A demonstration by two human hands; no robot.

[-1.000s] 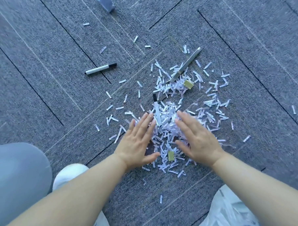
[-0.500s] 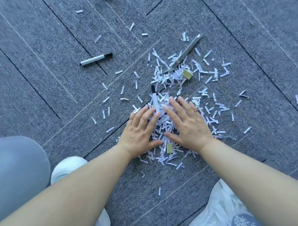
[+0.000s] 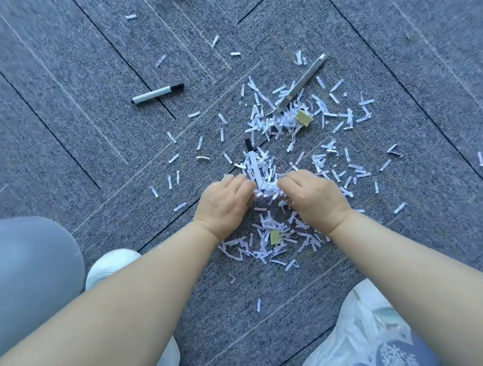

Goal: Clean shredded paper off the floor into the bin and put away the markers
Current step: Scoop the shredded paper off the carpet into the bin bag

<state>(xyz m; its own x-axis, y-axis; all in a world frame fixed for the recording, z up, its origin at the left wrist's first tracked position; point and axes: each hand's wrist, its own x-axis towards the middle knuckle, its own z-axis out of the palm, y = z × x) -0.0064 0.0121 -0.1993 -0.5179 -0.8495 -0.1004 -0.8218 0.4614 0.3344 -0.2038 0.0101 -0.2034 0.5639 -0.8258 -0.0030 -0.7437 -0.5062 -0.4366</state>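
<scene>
Heap of white shredded paper strips [image 3: 270, 176] sits between the left hand [image 3: 224, 205] and right hand [image 3: 315, 199], each with fingers curled in around it. A white marker with a black cap [image 3: 254, 167] lies buried in that heap, long axis near to far, cap far, equally close to the 2 hands; the white plastic bag [image 3: 360, 329] lies near right.

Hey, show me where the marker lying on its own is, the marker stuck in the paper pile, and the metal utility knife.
Lone marker [image 3: 155, 95], head view, middle of its white barrel.
Marker in the pile [image 3: 254, 167], head view, white barrel below the black cap.
Utility knife [image 3: 299, 83], head view, middle of its metal handle.
</scene>
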